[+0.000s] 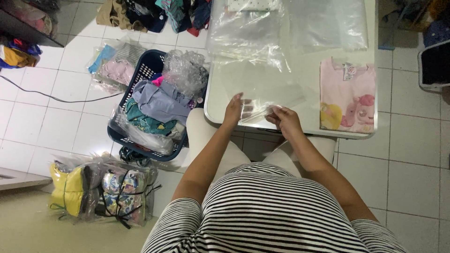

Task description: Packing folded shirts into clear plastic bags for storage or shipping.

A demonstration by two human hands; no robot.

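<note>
My left hand [233,110] and my right hand [285,120] both pinch a clear plastic bag [272,96] at the near edge of a white table [309,70]. The bag lies flat on the table, and its near end is held between my fingers. A folded pink shirt [347,96] with a cartoon print lies on the table to the right of my right hand, apart from it. More clear plastic bags [286,26] lie spread over the far part of the table.
A dark blue laundry basket [140,75] full of clothes and crumpled plastic stands on the tiled floor left of the table. Bagged clothes tied in bundles [101,189] lie at lower left. A pile of clothes [154,14] sits at the top.
</note>
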